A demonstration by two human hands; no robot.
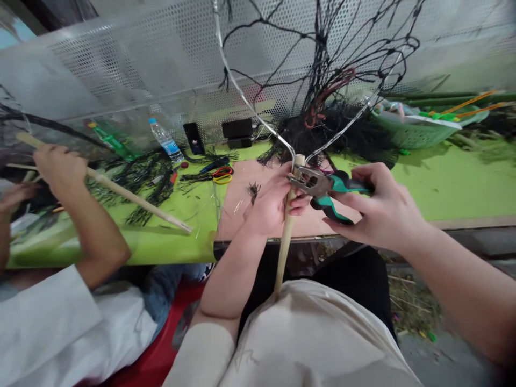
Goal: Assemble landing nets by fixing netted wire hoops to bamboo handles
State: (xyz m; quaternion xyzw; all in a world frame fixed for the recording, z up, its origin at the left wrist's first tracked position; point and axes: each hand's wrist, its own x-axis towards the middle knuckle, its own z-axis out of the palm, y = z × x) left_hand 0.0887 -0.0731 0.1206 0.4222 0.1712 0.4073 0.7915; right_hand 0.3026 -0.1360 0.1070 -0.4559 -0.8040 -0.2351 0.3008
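Note:
My left hand (274,207) is wrapped round a pale wooden stick (285,250) near its top; the lower end rests against my shirt. A silvery wire hoop (250,105) meets the stick's top, both its ends bent in there. Black netting (318,48) hangs from the hoop and bunches on the table behind. My right hand (379,207) grips pliers (316,183) with green and black handles, which are spread apart. The pliers' jaws lie across the stick at the wire ends, close to my left fingers. Whether the jaws pinch the wire I cannot tell.
A co-worker's hand (60,164) on the left holds another wooden stick (137,200). Along the back stand a water bottle (166,141), a green bottle (113,141), a phone (194,138) and a green basket (419,131). Scissors (222,174) lie on the green tabletop (463,188).

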